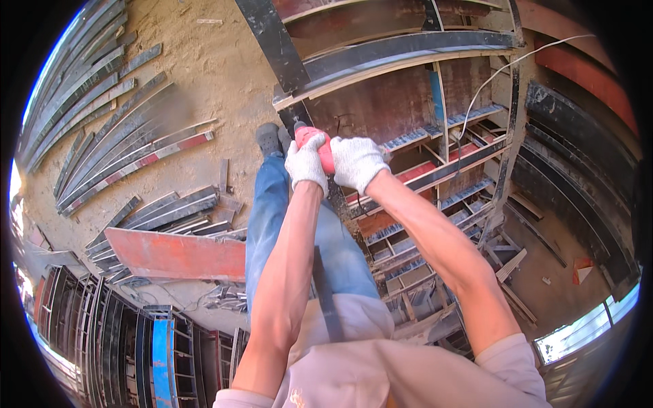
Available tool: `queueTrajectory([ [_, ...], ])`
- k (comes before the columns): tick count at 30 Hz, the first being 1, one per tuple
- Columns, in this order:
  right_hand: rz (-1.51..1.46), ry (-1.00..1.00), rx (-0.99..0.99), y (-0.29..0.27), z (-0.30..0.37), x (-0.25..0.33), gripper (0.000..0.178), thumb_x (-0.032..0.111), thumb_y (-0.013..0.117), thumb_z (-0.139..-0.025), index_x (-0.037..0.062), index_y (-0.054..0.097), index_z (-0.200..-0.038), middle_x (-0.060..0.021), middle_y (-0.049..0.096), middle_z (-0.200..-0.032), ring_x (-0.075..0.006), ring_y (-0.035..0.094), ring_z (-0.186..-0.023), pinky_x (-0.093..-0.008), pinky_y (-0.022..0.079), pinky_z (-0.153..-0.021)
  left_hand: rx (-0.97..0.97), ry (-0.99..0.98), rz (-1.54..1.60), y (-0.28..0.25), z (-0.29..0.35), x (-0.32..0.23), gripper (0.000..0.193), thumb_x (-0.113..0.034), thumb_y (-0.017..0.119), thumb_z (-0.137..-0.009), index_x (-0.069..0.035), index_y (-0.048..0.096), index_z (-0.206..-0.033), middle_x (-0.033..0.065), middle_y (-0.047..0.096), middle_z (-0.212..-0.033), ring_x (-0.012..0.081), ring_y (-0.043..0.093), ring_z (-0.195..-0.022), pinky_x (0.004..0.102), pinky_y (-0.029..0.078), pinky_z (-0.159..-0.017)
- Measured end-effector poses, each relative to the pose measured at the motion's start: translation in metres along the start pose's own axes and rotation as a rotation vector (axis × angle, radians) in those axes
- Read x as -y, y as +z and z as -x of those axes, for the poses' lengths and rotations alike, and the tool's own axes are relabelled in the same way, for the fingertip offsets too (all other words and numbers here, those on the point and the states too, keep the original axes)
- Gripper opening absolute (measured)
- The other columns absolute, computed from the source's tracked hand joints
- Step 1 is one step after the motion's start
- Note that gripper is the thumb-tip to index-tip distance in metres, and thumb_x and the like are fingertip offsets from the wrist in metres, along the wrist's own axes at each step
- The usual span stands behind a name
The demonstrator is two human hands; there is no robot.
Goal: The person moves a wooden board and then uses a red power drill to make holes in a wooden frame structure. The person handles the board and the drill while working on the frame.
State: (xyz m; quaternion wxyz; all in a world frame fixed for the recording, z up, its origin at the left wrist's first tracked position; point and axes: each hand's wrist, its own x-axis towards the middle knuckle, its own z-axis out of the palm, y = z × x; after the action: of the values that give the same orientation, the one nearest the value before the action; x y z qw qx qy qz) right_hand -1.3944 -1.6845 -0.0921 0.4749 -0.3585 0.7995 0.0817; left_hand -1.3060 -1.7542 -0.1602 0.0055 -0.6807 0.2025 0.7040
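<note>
A red power drill (326, 159) with a black nose is gripped in both my hands, which wear white knit gloves. My left hand (306, 163) closes round its front part. Round its rear end wraps my right hand (355, 163). The drill's nose points away from me, against or just above a dark beam (294, 114) at the near corner of a large panel frame (401, 64); whether the tip touches is hidden. Beside the hands, the frame's compartments show reddish-brown board (371, 102) between wooden and black-coated strips.
Long dark planks (122, 146) lie in piles on the sandy ground at left. A red board (180, 253) rests near my leg. A white cable (486, 81) runs across the frame at right. More frames (163, 353) stand stacked lower left, and dark boards (571, 183) at far right.
</note>
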Motion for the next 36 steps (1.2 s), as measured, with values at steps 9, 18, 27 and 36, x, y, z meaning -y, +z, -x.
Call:
queueTrajectory([
  [9,0.088,-0.095,0.013,-0.005,-0.012,-0.006,0.028,0.018,0.07,-0.081,-0.0003,0.072,-0.102,-0.0198,0.077,-0.093,-0.0322,0.077,-0.088,-0.0471,0.06,-0.075,0.042,-0.054,0.178,-0.007,-0.01,0.013,0.043,-0.008,0.077,-0.084,-0.003,0.063,-0.124,0.0096,0.068,-0.11,0.0231,0.069,-0.094,0.0377,0.056,-0.085],
  [18,0.086,-0.186,0.018,-0.026,-0.019,0.006,0.017,0.014,0.068,-0.082,0.0086,0.08,-0.093,-0.0161,0.078,-0.095,-0.03,0.076,-0.089,-0.0451,0.06,-0.076,0.187,-0.244,0.303,-0.032,-0.063,0.024,0.026,-0.014,0.068,-0.093,-0.001,0.066,-0.114,0.0166,0.075,-0.105,0.032,0.073,-0.093,0.0448,0.059,-0.089],
  [27,0.08,-0.131,0.034,-0.019,-0.023,0.015,0.019,0.014,0.065,-0.085,0.0061,0.079,-0.095,-0.0163,0.078,-0.096,-0.0287,0.076,-0.086,-0.0444,0.06,-0.071,0.166,-0.299,0.23,-0.037,-0.056,0.012,0.025,-0.018,0.067,-0.094,-0.002,0.066,-0.114,0.0161,0.075,-0.106,0.0313,0.072,-0.095,0.0451,0.058,-0.09],
  [36,0.078,-0.148,0.007,-0.016,-0.036,0.016,0.018,0.015,0.065,-0.085,0.0068,0.079,-0.091,-0.0158,0.078,-0.093,-0.028,0.076,-0.086,-0.0449,0.06,-0.071,0.194,-0.386,0.315,-0.034,-0.06,-0.001,0.028,-0.009,0.072,-0.09,-0.004,0.059,-0.115,0.0123,0.069,-0.106,0.0273,0.071,-0.092,0.0419,0.06,-0.085],
])
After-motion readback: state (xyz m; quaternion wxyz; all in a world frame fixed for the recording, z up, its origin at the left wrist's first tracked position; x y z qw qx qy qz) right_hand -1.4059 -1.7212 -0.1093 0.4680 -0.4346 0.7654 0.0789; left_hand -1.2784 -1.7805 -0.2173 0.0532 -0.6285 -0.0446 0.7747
